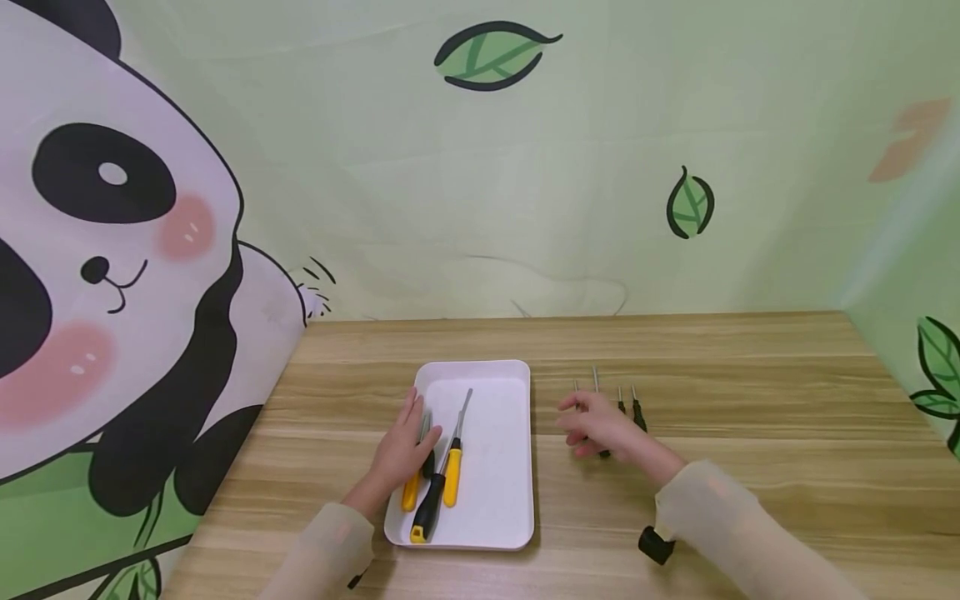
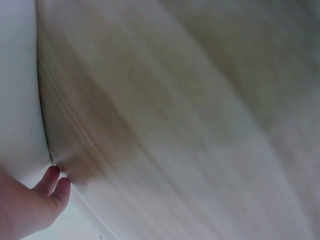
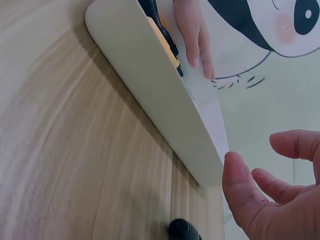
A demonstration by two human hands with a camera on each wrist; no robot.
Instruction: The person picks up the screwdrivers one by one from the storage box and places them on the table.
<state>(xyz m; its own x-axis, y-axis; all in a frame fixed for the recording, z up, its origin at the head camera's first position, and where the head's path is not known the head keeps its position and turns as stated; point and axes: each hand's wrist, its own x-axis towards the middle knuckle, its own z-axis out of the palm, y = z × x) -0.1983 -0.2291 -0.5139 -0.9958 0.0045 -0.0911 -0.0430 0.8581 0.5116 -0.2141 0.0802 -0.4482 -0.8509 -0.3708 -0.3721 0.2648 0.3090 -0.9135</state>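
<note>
Nearest, at bottom centre of the head view, a white tray (image 1: 498, 467), probably light, stiff plastic, holds a black-and-yellow screwdriver (image 1: 429, 507), a yellow-handled screwdriver (image 1: 452, 477) and other handles (image 1: 409, 493) partly hidden. At its left rim lies the left hand (image 1: 401, 454), fingers extended, thumb apart above the tools. Right of the tray, the right hand (image 1: 603, 427), fingers loosely bent and spread, pinches nothing visible over slim screwdrivers (image 1: 638, 414) on the wooden table (image 1: 727, 383), shafts toward the wall (image 1: 585, 208). These should be light, rigid and apt to roll; the dark handles look a surer hold than the thin, probably slippery shafts.
</note>
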